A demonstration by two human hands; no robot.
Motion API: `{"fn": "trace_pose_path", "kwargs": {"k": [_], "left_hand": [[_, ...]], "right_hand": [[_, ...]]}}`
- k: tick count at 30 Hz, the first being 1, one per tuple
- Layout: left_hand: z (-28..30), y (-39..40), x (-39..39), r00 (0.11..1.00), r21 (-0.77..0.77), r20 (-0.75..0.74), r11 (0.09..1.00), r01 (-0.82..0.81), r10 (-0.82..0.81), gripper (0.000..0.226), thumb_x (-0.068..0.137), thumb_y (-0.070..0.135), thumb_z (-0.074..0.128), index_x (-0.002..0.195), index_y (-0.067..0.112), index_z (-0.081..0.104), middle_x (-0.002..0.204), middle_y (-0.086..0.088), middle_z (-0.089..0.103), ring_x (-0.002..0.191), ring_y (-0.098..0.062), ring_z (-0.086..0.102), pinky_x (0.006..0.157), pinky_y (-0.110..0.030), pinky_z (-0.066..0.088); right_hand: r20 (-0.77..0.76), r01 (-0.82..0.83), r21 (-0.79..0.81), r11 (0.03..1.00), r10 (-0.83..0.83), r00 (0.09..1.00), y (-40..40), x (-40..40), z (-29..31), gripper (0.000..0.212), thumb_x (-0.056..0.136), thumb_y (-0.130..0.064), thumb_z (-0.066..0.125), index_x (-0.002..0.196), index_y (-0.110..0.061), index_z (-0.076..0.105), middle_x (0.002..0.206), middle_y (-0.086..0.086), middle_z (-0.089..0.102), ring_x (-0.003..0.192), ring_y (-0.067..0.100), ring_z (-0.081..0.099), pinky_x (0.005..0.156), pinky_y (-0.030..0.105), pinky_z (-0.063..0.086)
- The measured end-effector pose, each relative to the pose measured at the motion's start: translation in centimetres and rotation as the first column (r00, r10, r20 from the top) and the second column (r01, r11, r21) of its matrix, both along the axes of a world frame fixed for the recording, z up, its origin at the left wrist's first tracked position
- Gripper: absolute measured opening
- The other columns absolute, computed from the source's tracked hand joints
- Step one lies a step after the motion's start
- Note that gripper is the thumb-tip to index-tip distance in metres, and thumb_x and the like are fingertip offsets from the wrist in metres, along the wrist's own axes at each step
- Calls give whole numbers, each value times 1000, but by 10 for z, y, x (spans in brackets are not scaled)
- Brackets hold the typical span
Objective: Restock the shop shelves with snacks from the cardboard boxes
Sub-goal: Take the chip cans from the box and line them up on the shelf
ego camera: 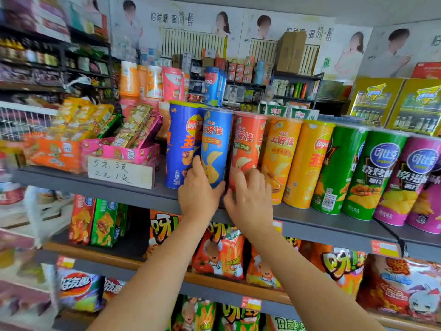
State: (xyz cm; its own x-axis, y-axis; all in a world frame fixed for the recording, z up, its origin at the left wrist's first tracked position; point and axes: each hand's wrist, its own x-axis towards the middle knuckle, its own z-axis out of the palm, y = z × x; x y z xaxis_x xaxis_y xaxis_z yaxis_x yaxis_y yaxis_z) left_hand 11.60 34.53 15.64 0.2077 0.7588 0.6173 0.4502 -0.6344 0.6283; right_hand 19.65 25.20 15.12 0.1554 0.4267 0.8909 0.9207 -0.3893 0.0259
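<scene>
The tall blue cardboard crisp tube with pictured yellow crisps [216,145] is stood upright on the grey metal shelf board [334,225], its long axis vertical, near the front edge of that board. Its foot is gripped by the left hand [199,188], which lies below and to the left of it, thumb and fingers curled around the lower wall. The right hand [249,195] is set just to the right, its fingers laid against the foot of the neighbouring red-orange cardboard crisp tube [247,144]; whether that tube is truly clasped or only steadied cannot be told. The left hand is judged the nearer to the blue tube, so any push towards the far side of the shelf would be made along the board from there. A darker blue tube with a yellow lid [181,142] is touched on the left. Further right, orange, yellow, green and purple tubes are lined up. A handwritten paper price card [120,172] is propped at far left.
</scene>
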Motion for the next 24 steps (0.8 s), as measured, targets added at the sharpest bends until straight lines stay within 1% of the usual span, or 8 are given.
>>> {"fn": "trace_pose_path", "kwargs": {"k": [3,7,12,19,21,22,23,24], "left_hand": [[2,3,3,998,-2,-51,1000,-27,27,94,82,51,72,153,15,20,127,-11,61,110,-30,63,79,-42,49],[-3,5,5,999,7,-13,999,-42,42,86,84,52,70,148,17,24,124,-9,62,109,-29,63,81,-44,52],[-3,7,5,998,3,-56,1000,-20,21,89,85,43,72,152,17,19,132,-9,58,117,-29,58,88,-47,51],[-2,5,0,999,-9,-50,1000,16,-17,88,87,38,71,153,15,18,135,-11,54,119,-29,57,91,-46,50],[-1,2,-4,998,28,-16,998,54,-54,81,87,33,72,150,13,26,133,-12,53,118,-29,56,89,-45,51],[-3,1,-9,998,75,12,995,66,-67,74,87,31,72,147,12,33,130,-12,53,117,-29,55,88,-44,52],[-4,1,-14,997,137,45,989,51,-58,65,86,28,72,141,10,42,126,-13,53,115,-30,54,86,-45,53],[-6,4,-20,996,201,85,980,-5,-12,58,84,25,73,134,9,49,122,-14,54,111,-32,54,85,-45,52]], "right_hand": [[-56,42,-20,999,-43,997,6,-2,-2,45,80,-21,56,126,-17,58,108,20,56,89,35,53,67,41,47],[-71,51,-60,997,-55,996,2,-8,-6,45,84,-26,46,126,-20,62,105,18,53,90,34,51,70,41,48],[-197,16,-90,996,-34,980,2,-11,-4,40,85,-24,54,124,-17,62,106,16,50,95,33,51,72,43,54],[-208,32,-107,994,-54,977,1,-12,-3,42,86,-25,53,125,-16,61,107,16,49,97,32,52,69,41,55],[-202,42,-111,993,-63,977,0,-10,-3,42,86,-25,54,126,-15,61,107,16,49,98,32,52,69,41,55],[-201,43,-110,993,-64,978,0,-10,-4,41,86,-24,56,126,-15,61,108,16,50,98,32,52,69,41,55],[-199,45,-111,993,-67,978,0,-10,-4,41,86,-23,58,126,-15,61,108,16,50,98,32,52,69,41,56],[-196,49,-112,993,-71,978,1,-10,-5,41,86,-23,59,126,-15,61,108,16,50,98,32,52,69,41,56]]}}
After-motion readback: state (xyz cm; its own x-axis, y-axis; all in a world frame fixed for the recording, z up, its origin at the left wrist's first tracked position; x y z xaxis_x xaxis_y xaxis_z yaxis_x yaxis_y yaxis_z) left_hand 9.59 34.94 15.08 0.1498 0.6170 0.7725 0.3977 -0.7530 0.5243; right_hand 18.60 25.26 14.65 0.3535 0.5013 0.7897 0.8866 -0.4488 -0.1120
